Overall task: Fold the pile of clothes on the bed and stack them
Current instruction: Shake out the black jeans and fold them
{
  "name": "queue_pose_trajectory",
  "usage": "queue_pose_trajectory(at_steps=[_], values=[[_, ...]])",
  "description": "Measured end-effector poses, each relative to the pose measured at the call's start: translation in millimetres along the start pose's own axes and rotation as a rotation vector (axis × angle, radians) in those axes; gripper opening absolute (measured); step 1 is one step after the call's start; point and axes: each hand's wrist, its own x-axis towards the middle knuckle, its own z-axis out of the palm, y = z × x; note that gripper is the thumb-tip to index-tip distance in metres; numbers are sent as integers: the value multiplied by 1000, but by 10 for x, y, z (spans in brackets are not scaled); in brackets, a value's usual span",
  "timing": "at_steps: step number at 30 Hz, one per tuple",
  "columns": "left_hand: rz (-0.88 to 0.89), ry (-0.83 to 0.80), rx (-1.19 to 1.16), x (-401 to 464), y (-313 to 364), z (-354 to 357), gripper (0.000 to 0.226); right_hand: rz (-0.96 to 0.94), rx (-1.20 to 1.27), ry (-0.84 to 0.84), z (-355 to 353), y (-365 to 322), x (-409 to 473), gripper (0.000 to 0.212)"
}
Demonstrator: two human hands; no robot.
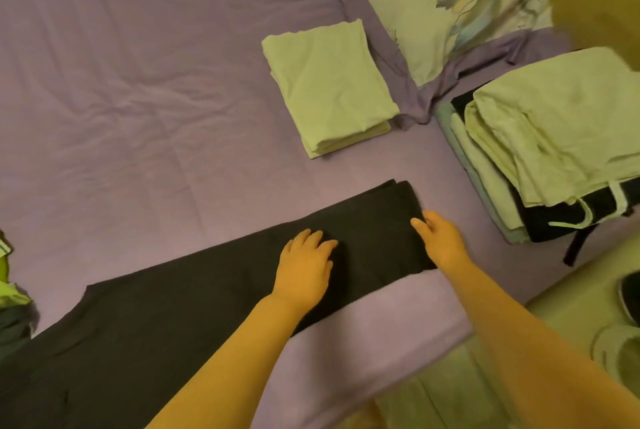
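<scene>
**Halving the dark garment before it joins the stack**

While the dark garment (214,293) lies in a long band across the near part of the bed (138,99), from about 8 o'clock up toward the centre, we judge the step in hand to be the next fold along its length. Our left hand (306,264) rests palm-down on the cloth with fingers relaxed and slightly spread, holding it flat. Our right hand (440,241) sits at the doubled end at 3 o'clock of the left, fingers curled at the edge; it seems to pinch the cloth, though we cannot see the grip itself.

To do this well, we would keep the left hand as the anchor and crease line, lift both layers of the end together, and carry them over squarely so the long edges meet. The cloth looks soft and limp, so smoothing after the fold should matter.

No true containers show. At 12 o'clock of the hands lies a folded pale garment (329,89) by itself. At 2 o'clock a stack of clothes (554,138) holds pale and dark pieces, the top one loosely laid. A floral pillow (467,6) lies beyond. At 9 o'clock, a few unfolded clothes (12,293) peek in.
</scene>
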Motion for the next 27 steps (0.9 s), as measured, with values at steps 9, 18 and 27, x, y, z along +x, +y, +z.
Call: queue_pose_trajectory(at_steps=[9,18,27], values=[[-300,-98,123,-24,119,544,75,-50,16,-3,35,70,309,32],[-446,-112,74,-144,-109,523,96,-508,-416,265,195,-55,17,17],[-594,6,-79,-638,-550,527,76,-466,-252,-418,1535,-555,-892,42]])
